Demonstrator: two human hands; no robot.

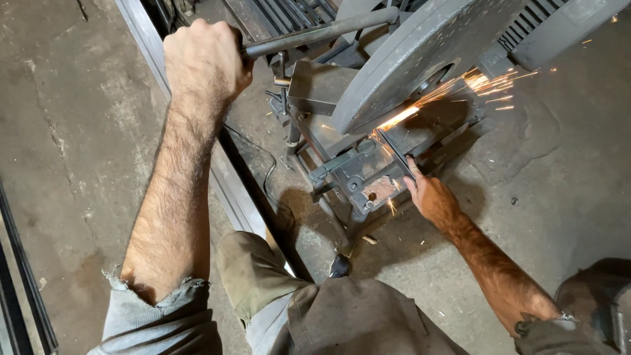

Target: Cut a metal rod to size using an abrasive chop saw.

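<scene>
My left hand (205,60) is wrapped in a full fist around the dark round steel lever handle (315,34) of the grey metal chop saw (420,59), knuckles up, fingers pressed tight together around the bar. The handle runs from my fist across to the saw's head, above and to the left of the saw's base.

My right hand (430,196) sits at the front edge of the saw's grey steel base (358,177), just below the blade guard. Its fingers lie close together, the tips pinching and steadying the thin flat dark metal strip (397,154) that lies on the base. The strip runs from my fingertips up to the blade, and where they meet a burst of orange sparks (460,89) sprays off to the right, under the saw's head.

To the left of the saw's base a long pale steel bar (230,184) lies on the stained concrete floor (59,151), passing under my left forearm. A thin black cable (266,174) curls on the floor between that bar and the base. My knee in olive-grey trousers (263,276) is bent just below the saw's base.
</scene>
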